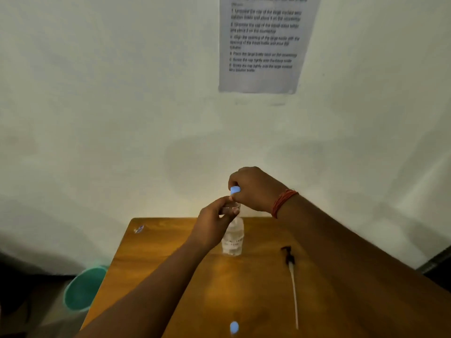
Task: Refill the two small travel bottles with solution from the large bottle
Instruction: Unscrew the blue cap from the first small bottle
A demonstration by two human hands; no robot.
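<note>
The left hand (214, 220) pinches a small clear bottle (231, 209) above the large bottle (233, 240) standing on the wooden table (170, 264). The right hand (253, 189) grips a blue cap (235, 190) just over it. Another blue cap (234, 327) and a pump (291, 276) lie nearer; a paper (266, 42) hangs on the wall.

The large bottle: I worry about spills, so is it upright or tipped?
Upright. The large bottle stands on its base on the table, its pump lying out beside it.
</note>
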